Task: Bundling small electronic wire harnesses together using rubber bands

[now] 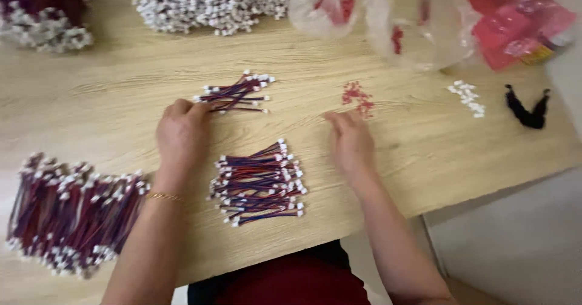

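My left hand [180,132] rests on the wooden table [121,81], its fingertips touching the left end of a small bundle of red and blue wires with white connectors [237,93]. My right hand [350,140] lies flat with fingers stretched toward a scatter of small red pieces [357,98], just short of them, holding nothing. Between my forearms sits a neat stack of the same short wires [259,182]. The frame is motion-blurred, so whether the left fingers pinch a wire is unclear.
A larger pile of wires [66,217] lies at the near left. Heaps of white connectors [209,2] sit at the back. Clear plastic bags [418,23], red packets [515,17], several white connectors [467,98] and a black tie [528,112] are on the right.
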